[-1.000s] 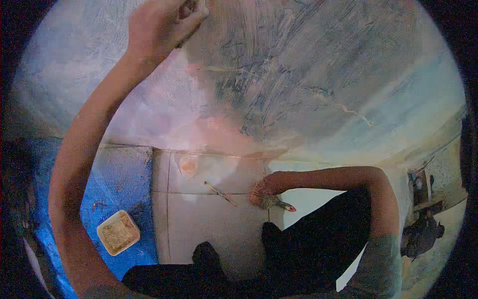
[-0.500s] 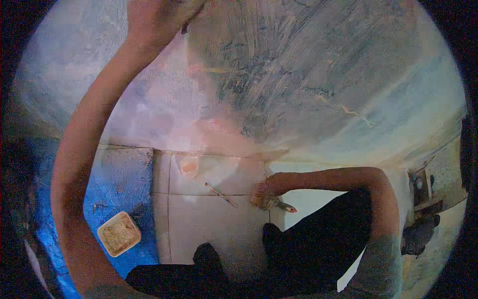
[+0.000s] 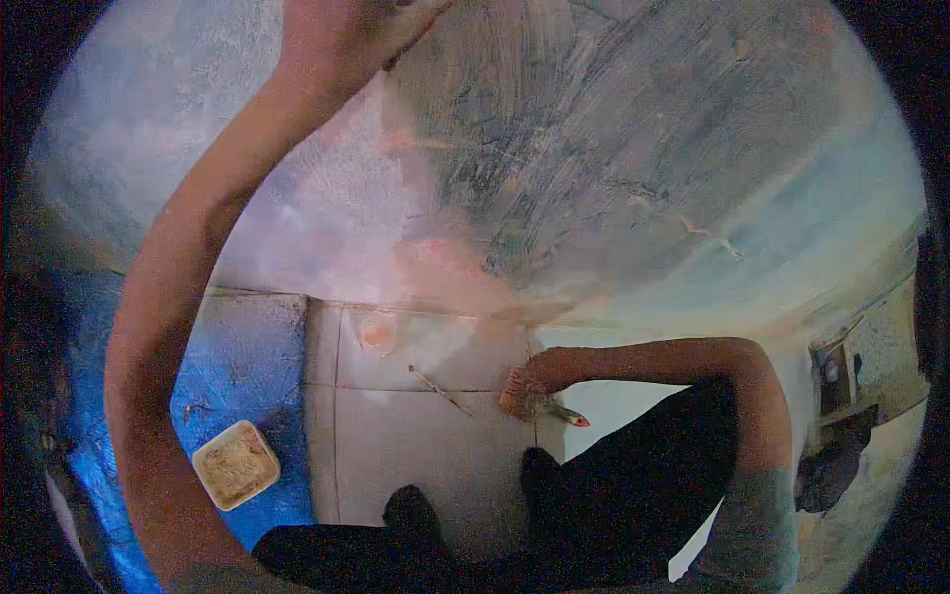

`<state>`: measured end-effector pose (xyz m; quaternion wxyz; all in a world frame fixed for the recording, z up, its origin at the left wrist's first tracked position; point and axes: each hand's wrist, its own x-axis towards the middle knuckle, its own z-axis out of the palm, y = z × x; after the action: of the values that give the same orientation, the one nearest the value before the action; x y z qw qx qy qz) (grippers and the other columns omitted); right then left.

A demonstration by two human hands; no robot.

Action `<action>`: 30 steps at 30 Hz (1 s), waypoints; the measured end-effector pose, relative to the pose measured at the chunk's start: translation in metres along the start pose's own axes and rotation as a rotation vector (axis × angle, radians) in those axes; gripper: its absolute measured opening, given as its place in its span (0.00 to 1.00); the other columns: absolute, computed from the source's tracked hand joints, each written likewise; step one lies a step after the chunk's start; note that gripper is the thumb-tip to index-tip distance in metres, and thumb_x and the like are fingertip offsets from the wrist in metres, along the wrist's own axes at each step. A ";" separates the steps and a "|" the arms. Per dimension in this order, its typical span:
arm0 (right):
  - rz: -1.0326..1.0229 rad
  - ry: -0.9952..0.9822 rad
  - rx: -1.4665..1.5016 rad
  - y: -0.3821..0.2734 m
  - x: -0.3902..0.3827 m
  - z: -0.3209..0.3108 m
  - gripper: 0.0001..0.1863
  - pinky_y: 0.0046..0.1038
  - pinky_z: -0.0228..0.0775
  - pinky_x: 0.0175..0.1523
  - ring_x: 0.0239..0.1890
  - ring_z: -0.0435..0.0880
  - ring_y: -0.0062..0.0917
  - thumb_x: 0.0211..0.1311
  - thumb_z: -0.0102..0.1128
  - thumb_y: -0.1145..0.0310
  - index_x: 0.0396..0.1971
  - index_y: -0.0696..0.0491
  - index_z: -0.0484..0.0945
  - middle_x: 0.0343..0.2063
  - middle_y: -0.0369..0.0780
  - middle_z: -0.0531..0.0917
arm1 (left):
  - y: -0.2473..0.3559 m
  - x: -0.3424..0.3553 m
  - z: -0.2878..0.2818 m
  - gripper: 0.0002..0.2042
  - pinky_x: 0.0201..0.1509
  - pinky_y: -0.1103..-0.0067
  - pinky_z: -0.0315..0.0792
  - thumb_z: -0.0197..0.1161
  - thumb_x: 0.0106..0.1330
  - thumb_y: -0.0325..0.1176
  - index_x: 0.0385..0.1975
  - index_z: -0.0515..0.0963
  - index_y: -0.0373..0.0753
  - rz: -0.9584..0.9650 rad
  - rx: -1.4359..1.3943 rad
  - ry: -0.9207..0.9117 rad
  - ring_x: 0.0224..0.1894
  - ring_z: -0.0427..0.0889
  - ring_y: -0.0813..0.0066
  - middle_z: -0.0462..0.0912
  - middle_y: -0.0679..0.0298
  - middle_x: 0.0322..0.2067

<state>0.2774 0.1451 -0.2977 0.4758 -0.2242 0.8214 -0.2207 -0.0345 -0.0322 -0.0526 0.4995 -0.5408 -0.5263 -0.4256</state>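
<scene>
While the left hand [image 3: 341,35] presses the wall [image 3: 614,168], grip unclear, the right hand [image 3: 539,381] grasps a brush [image 3: 544,404].

Tray [image 3: 236,463] left — stick [image 3: 439,389] right

Right hand [image 3: 539,374] low over the pale tiled floor [image 3: 416,455], closed around a flat tool with a tan block and a red-tipped handle [image 3: 546,404], tip pointing right | left hand [image 3: 341,40] raised high, pressed to the streaked grey plaster wall [image 3: 594,148], what it holds is out of sight.
</scene>
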 end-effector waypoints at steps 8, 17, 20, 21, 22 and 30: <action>-0.038 0.095 0.150 0.003 0.011 0.012 0.13 0.34 0.65 0.36 0.28 0.73 0.30 0.54 0.57 0.58 0.28 0.53 0.72 0.24 0.41 0.75 | 0.020 -0.027 0.008 0.10 0.26 0.68 0.73 0.62 0.56 0.40 0.33 0.75 0.44 0.128 0.197 -0.278 0.24 0.80 0.63 0.80 0.63 0.24; 0.144 -0.048 0.139 0.012 0.010 0.010 0.12 0.34 0.64 0.34 0.25 0.71 0.26 0.52 0.57 0.59 0.26 0.53 0.71 0.22 0.39 0.75 | 0.003 -0.043 0.015 0.11 0.25 0.67 0.73 0.60 0.56 0.39 0.37 0.74 0.44 0.142 0.240 -0.179 0.26 0.80 0.61 0.80 0.60 0.31; -0.155 0.081 0.448 0.027 0.024 0.027 0.11 0.34 0.64 0.35 0.26 0.72 0.26 0.51 0.57 0.60 0.25 0.53 0.71 0.23 0.39 0.76 | 0.017 -0.064 0.018 0.14 0.24 0.66 0.72 0.58 0.54 0.37 0.41 0.73 0.43 0.316 0.149 -0.271 0.25 0.79 0.58 0.79 0.57 0.33; -0.184 0.097 0.504 0.030 0.025 0.030 0.11 0.34 0.64 0.35 0.26 0.72 0.26 0.51 0.57 0.60 0.25 0.53 0.71 0.23 0.39 0.76 | 0.020 -0.063 0.017 0.15 0.25 0.65 0.72 0.58 0.54 0.36 0.42 0.73 0.43 0.400 0.111 -0.353 0.25 0.79 0.57 0.79 0.57 0.34; -0.200 0.125 0.537 0.030 0.025 0.032 0.11 0.34 0.65 0.35 0.26 0.72 0.26 0.51 0.57 0.60 0.25 0.53 0.71 0.24 0.39 0.77 | 0.018 -0.056 0.014 0.15 0.25 0.65 0.72 0.58 0.54 0.36 0.42 0.73 0.43 0.375 0.116 -0.339 0.25 0.79 0.57 0.79 0.57 0.34; 0.198 0.133 0.177 -0.032 -0.016 -0.011 0.11 0.34 0.65 0.38 0.29 0.73 0.27 0.50 0.58 0.62 0.29 0.53 0.73 0.26 0.39 0.77 | -0.001 -0.023 -0.005 0.14 0.26 0.64 0.72 0.56 0.55 0.32 0.43 0.72 0.43 0.095 0.273 -0.230 0.25 0.78 0.55 0.78 0.55 0.27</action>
<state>0.2795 0.1302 -0.2634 0.4575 -0.0842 0.8466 -0.2586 -0.0374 -0.0400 -0.0744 0.5242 -0.5375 -0.6066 -0.2616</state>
